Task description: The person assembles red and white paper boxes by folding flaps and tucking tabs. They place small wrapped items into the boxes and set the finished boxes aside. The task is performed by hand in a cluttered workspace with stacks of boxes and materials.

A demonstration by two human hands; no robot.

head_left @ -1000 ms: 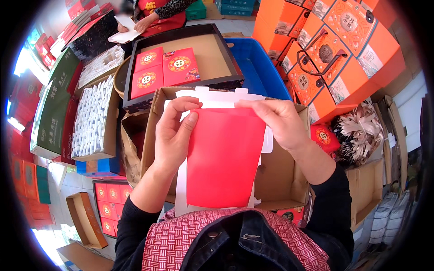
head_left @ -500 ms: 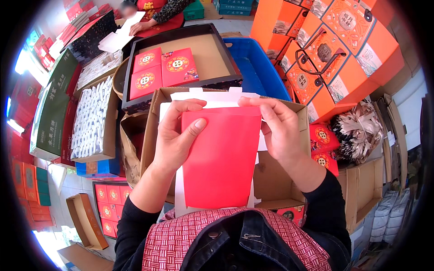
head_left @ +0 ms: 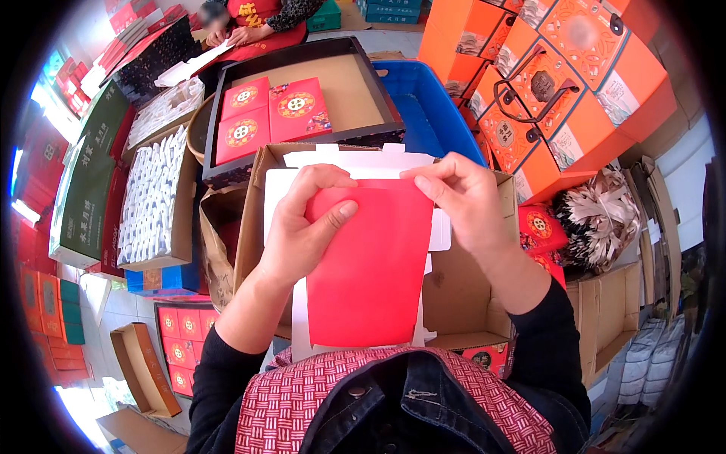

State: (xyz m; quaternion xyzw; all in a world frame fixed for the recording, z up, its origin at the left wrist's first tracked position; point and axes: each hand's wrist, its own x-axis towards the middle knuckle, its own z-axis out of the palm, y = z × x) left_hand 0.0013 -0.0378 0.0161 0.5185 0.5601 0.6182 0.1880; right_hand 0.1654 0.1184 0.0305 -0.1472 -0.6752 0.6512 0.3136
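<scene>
A flat red cardboard piece (head_left: 369, 265), looking like an unfolded box blank, is held upright between my hands. My left hand (head_left: 311, 219) pinches its upper left corner, the thumb lying on the red face. At the upper right corner, the thumb and fingers of my right hand (head_left: 463, 200) close on the top edge, which is bent over in a narrow strip. White cardboard blanks (head_left: 355, 160) with tabs show behind the red piece. Beneath them stands an open brown carton (head_left: 467, 303), mostly covered by the blanks and my arms.
Ahead, a black-rimmed tray (head_left: 363, 83) carries red square boxes (head_left: 296, 108), beside a blue bin (head_left: 427, 113). Orange gift boxes (head_left: 548, 94) are stacked at right. White packets (head_left: 153, 204) fill a carton at left. Across the tray, another person's hands (head_left: 246, 34) hold white card.
Both my hands have shifted along the top edge toward its middle, and the edge's strip bends more. The other person's hands have come together on the white card.
</scene>
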